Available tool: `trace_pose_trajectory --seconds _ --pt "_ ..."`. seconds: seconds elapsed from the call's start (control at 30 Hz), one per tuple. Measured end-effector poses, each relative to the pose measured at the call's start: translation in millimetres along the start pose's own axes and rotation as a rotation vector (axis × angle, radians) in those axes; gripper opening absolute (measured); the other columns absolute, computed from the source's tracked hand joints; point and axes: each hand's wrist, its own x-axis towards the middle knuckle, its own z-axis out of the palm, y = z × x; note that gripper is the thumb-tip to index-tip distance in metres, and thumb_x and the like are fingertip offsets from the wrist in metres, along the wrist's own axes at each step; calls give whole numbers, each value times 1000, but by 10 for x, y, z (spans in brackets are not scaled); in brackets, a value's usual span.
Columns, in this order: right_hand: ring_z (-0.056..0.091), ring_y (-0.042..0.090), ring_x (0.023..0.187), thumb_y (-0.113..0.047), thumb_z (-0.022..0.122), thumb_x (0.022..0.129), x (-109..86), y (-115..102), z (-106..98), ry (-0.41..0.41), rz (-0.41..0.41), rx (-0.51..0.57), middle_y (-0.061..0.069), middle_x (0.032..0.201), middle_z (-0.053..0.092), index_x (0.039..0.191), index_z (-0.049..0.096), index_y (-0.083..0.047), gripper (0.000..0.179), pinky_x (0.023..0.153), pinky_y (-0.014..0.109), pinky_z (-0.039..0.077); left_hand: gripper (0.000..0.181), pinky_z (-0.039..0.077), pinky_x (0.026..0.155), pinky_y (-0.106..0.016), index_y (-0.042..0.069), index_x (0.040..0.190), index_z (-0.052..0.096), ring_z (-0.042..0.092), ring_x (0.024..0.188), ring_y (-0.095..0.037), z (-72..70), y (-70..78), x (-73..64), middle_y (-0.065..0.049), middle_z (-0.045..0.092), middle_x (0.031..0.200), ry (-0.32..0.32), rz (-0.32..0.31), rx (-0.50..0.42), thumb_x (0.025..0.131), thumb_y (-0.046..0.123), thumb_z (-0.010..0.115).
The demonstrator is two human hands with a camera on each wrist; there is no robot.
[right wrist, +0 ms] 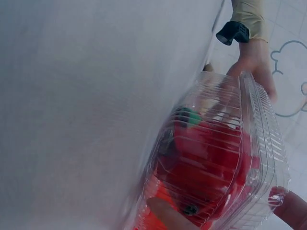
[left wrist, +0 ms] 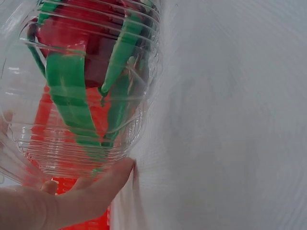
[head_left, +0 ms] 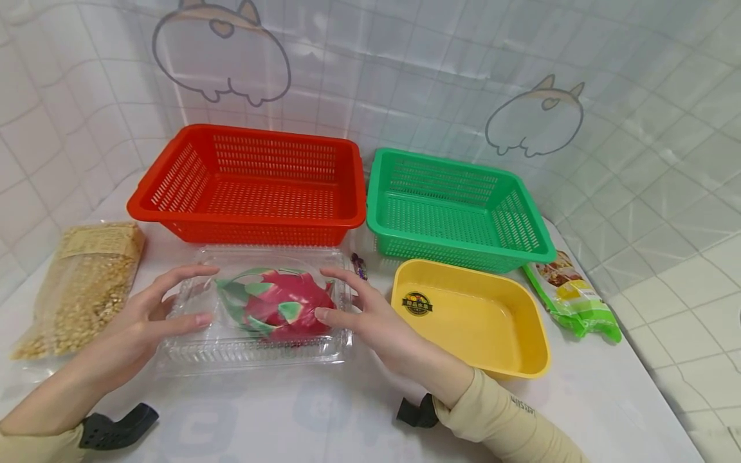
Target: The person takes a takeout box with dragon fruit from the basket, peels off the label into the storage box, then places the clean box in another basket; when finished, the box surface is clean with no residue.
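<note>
A clear plastic clamshell box [head_left: 255,350] lies in front of me. Inside is a red dragon fruit [head_left: 295,302] with green scales, seen through the plastic. My left hand [head_left: 141,321] holds the box's left end, thumb on the near side and fingers toward the far side. At the opposite end my right hand [head_left: 382,321] grips it in the same spread way, its thumb over the fruit in the head view. The right wrist view shows the box's two rims together, with a fingertip at the far rim. Some left fingers are hidden.
Behind the box stand a red basket [head_left: 263,222] and a green basket [head_left: 457,247]. A yellow basin [head_left: 469,328] sits to the right, beside a green packet [head_left: 573,296]. At left lies a bag of pale kernels [head_left: 87,289]. A small dark wrapped item [head_left: 359,265] lies near the box.
</note>
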Motion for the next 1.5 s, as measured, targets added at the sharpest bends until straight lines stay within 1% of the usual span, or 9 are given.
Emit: trace_pose_trajectory --seconds 0.2,0.37,0.6,0.87,0.97,1.03,1.1,1.4,1.5 --pt "27 33 145 -27 70 93 12 -19 -21 -18 -2 -10 -5 155 34 139 52 -41 52 110 56 39 65 -24 103 -77 29 153 35 -1 149 -12 -10 -23 5 8 26 155 -11 33 -15 97 7 58" --pt "28 35 144 -28 69 94 28 -21 -27 -36 -7 -20 -5 156 33 140 51 -43 51 108 55 42 65 -21 101 -79 30 153 34 2 147 -13 -24 -30 2 12 30 152 -6 32 5 97 7 58" --pt "53 27 122 -23 64 98 59 -5 -47 -78 -12 52 1 155 36 143 51 -37 49 94 44 50 66 -20 102 -79 32 154 33 9 140 -8 -37 -60 -9 18 33 149 -3 12 1 97 10 57" --pt "59 20 106 -23 61 100 28 -48 -95 -50 -20 49 1 151 38 142 52 -37 46 81 31 53 63 -27 105 -71 20 155 35 14 141 -12 -49 -94 -3 9 28 159 -31 120 -168 97 -3 48" --pt "58 19 100 -25 61 100 7 -79 -117 -48 -35 15 1 151 36 143 51 -38 46 77 29 52 64 5 126 -51 14 155 33 24 141 -12 -69 -104 5 4 28 161 -63 193 -234 96 -9 43" --pt "58 19 101 -26 60 100 -10 -101 -135 -44 -40 -6 -1 150 37 143 50 -40 46 78 30 50 65 37 116 -37 10 156 31 30 140 -14 -84 -105 17 2 27 161 -94 250 -277 96 -13 39" --pt "58 20 105 -27 60 100 -26 -125 -153 -32 -38 -22 -2 149 38 142 49 -42 46 82 33 50 66 55 93 -29 6 156 29 34 139 -17 -96 -99 32 -2 26 162 -121 307 -307 94 -16 35" --pt "46 25 132 -29 61 99 -67 -200 -227 33 -13 17 -6 152 36 140 51 -44 45 102 52 45 68 56 95 -41 6 159 15 35 143 -21 -92 -34 18 -8 15 166 -192 367 -421 95 -15 28" --pt "43 25 135 -29 61 99 -82 -225 -254 50 -25 19 -7 152 37 140 52 -43 44 106 55 43 68 56 96 -39 7 159 16 39 143 -19 -74 -27 4 -9 21 165 -168 368 -436 96 -14 30"
